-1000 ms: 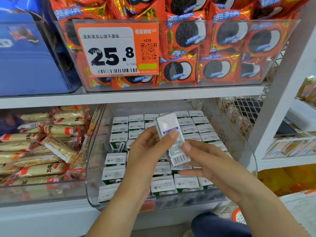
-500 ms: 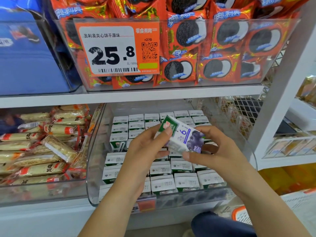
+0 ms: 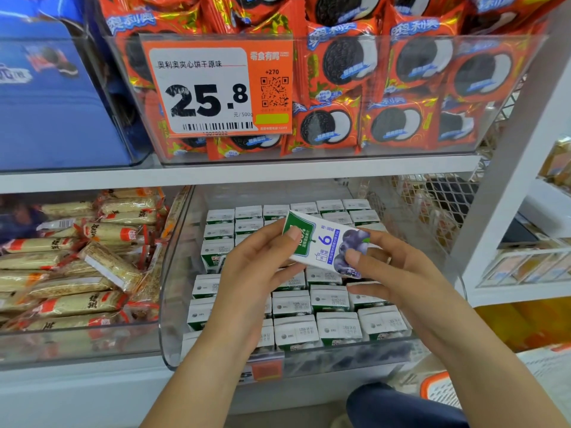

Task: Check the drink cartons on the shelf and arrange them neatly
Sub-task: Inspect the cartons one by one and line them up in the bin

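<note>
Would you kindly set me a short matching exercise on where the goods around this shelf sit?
Things:
1. held carton
2. orange cookie packs
3. beige snack bars
4. upright cartons

Places:
A. upper-shelf clear bin
B. lower-shelf clear bin under the hands
C. between the left hand and right hand
D. lower-shelf bin on the left

Pairs: 1-C, 2-A, 3-D, 4-B

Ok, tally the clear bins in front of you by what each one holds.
Bin of drink cartons: 1
Bin of orange cookie packs: 1
Bin of blue packs: 1
Bin of snack bars: 1
Total: 4 bins. One drink carton is out, held by the left hand and right hand.
</note>
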`<state>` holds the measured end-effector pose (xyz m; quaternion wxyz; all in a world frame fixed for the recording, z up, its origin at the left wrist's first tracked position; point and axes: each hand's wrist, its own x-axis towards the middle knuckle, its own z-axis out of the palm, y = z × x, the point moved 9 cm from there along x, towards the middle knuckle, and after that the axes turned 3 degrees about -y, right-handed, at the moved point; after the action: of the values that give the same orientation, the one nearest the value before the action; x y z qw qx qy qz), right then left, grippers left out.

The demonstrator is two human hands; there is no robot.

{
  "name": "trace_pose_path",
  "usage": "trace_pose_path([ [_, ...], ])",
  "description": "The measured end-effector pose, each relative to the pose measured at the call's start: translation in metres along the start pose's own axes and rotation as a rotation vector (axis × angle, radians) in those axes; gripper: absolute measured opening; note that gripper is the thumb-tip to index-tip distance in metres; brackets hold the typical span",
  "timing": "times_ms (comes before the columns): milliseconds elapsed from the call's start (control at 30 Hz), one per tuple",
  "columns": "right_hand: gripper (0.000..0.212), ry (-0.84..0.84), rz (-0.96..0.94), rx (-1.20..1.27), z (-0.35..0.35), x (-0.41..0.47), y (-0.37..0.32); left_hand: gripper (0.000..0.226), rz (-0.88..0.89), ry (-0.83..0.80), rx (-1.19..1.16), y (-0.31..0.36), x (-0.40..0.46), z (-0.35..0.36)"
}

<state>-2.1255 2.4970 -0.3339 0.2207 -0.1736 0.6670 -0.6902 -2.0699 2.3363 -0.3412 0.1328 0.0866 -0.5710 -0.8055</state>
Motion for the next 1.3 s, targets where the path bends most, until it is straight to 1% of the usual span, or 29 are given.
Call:
trace_pose_path([
  [67, 0.057, -0.003, -0.005, 0.011, -0.002, 0.0, 0.0, 0.056, 0.01, -0.018, -0.012, 0.001, -0.001, 0.002],
  [233, 0.064, 0.019, -0.02, 0.043, -0.007, -0.001, -0.001, 0.057, 0.039, -0.062, -0.01, 0.005, -0.001, 0.008],
  [400, 0.058, 0.006, -0.073, 0.05, -0.005, -0.002, -0.008, 0.059, 0.052, -0.063, 0.007, 0.005, 0.0, 0.006],
  [500, 0.056, 0.046, -0.143, 0.019, -0.006, -0.004, -0.014, 0.057, 0.063, -0.08, 0.024, 0.005, 0.0, 0.006],
  [600, 0.055, 0.142, -0.253, -0.057, -0.012, -0.007, -0.025, 0.048, 0.072, -0.104, 0.094, 0.005, 0.001, 0.006],
  [700, 0.055, 0.21, -0.318, -0.1, -0.014, -0.011, -0.032, 0.04, 0.083, -0.124, 0.215, 0.002, 0.003, 0.008],
  [800, 0.046, 0.224, -0.392, -0.22, -0.011, -0.016, -0.04, 0.038, 0.108, -0.107, 0.309, 0.001, 0.003, 0.009],
  [967, 0.049, 0.254, -0.538, -0.382, -0.001, -0.028, -0.053, 0.042, 0.164, -0.089, 0.446, 0.001, 0.002, 0.014],
  [1100, 0.045, 0.27, -0.663, -0.493, 0.01, -0.038, -0.064, 0.04, 0.146, -0.102, 0.51, -0.005, 0.002, 0.02],
  [1300, 0.049, 0.281, -0.738, -0.608, 0.016, -0.04, -0.064, 0.04, 0.123, -0.108, 0.572, -0.01, 0.002, 0.025],
])
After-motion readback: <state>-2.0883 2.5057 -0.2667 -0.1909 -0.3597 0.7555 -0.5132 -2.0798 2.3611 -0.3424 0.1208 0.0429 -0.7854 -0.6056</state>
